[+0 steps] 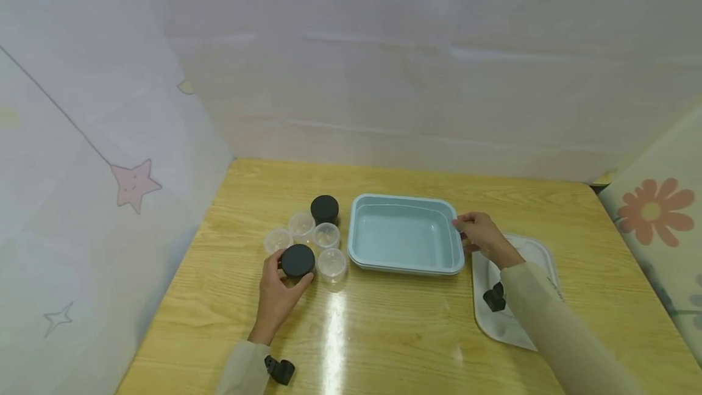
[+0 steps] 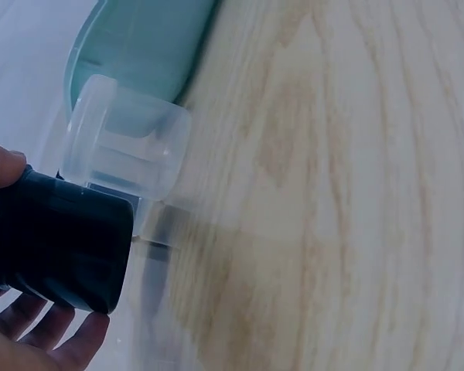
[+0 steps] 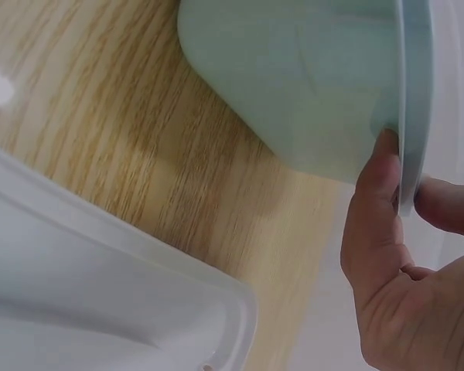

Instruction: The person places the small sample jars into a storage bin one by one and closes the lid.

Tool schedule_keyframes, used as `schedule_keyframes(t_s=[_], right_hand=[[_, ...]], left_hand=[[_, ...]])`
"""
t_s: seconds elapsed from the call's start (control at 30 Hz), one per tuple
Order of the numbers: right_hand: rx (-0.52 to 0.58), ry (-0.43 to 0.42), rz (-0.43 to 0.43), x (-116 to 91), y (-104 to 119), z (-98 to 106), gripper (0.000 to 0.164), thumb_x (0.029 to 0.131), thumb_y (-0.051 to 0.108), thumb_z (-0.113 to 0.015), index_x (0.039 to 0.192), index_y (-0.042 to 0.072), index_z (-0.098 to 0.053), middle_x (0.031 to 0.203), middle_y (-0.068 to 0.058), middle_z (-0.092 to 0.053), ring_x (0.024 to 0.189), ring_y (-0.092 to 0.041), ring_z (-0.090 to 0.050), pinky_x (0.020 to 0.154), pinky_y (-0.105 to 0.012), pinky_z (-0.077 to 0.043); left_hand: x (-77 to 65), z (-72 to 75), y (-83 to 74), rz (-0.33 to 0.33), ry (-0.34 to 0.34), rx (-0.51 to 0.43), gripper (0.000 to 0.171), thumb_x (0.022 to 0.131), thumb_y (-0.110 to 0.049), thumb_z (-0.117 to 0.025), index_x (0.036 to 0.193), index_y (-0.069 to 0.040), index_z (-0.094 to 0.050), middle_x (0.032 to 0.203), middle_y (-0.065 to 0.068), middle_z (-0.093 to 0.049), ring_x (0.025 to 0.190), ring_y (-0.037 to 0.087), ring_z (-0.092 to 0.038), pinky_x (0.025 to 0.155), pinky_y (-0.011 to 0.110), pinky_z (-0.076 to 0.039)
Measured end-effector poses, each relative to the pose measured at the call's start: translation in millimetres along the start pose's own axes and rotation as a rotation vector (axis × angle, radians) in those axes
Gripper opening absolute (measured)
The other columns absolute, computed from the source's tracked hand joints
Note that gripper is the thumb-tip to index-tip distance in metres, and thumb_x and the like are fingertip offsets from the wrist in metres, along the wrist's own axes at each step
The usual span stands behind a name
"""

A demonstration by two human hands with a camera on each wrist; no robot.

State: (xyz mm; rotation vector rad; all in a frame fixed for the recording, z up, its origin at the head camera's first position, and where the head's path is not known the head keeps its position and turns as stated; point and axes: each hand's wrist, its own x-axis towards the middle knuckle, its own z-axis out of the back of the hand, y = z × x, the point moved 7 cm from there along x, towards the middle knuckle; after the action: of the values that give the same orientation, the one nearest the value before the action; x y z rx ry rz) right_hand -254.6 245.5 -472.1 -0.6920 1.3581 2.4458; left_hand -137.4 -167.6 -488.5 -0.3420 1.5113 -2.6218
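Observation:
My left hand (image 1: 278, 292) grips a black lidded jar (image 1: 298, 261) between thumb and fingers. In the left wrist view the black jar (image 2: 62, 239) stands close to a clear plastic cup (image 2: 127, 139). Several clear cups (image 1: 331, 265) cluster around it, with a second black jar (image 1: 325, 209) behind them. On the right, my right hand (image 1: 482, 236) pinches the right rim of a light blue tray (image 1: 406, 233), which looks stacked on another. The right wrist view shows the thumb and a finger on either side of the tray's rim (image 3: 415, 100).
A white tray (image 1: 488, 316) lies on the wooden table (image 1: 406, 334) under the right forearm, beside the blue tray. Patterned white sheets (image 1: 384, 90) hang behind the table and along its sides.

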Motion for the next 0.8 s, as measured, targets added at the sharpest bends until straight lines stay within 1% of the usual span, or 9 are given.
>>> schedule_keyframes(t_s=[0.33,0.53,0.8], right_hand=[[-0.008,-0.002,0.007,-0.4,0.7,0.2,0.041,0.102,0.022,-0.043,0.129,-0.009,-0.041,0.108,-0.013,-0.053,0.088,-0.017,-0.056,0.07,-0.03,-0.055],[0.0,-0.003,-0.004,-0.8,1.3,-0.5,0.043,0.102,0.022,-0.043,0.131,-0.009,-0.04,0.11,-0.014,-0.052,0.091,-0.018,-0.056,0.07,-0.03,-0.055],[0.003,0.005,0.005,0.1,-0.3,-0.7,0.043,0.102,0.023,-0.042,0.131,-0.009,-0.04,0.11,-0.014,-0.052,0.09,-0.018,-0.057,0.07,-0.029,-0.055]], left_hand=[[2.8,8.0,-13.1,-0.031,-0.004,-0.012,0.07,0.076,-0.018,-0.081,0.134,-0.004,-0.044,0.122,0.015,-0.05,0.1,0.022,-0.051,0.077,0.041,-0.053],[7.2,9.9,-21.4,-0.04,-0.002,-0.023,0.069,0.076,-0.018,-0.08,0.133,-0.004,-0.044,0.121,0.015,-0.05,0.099,0.022,-0.049,0.078,0.044,-0.051],[11.9,11.9,-29.6,-0.059,-0.013,-0.008,0.069,0.075,-0.017,-0.08,0.132,-0.004,-0.044,0.12,0.014,-0.05,0.097,0.02,-0.048,0.077,0.043,-0.051]])
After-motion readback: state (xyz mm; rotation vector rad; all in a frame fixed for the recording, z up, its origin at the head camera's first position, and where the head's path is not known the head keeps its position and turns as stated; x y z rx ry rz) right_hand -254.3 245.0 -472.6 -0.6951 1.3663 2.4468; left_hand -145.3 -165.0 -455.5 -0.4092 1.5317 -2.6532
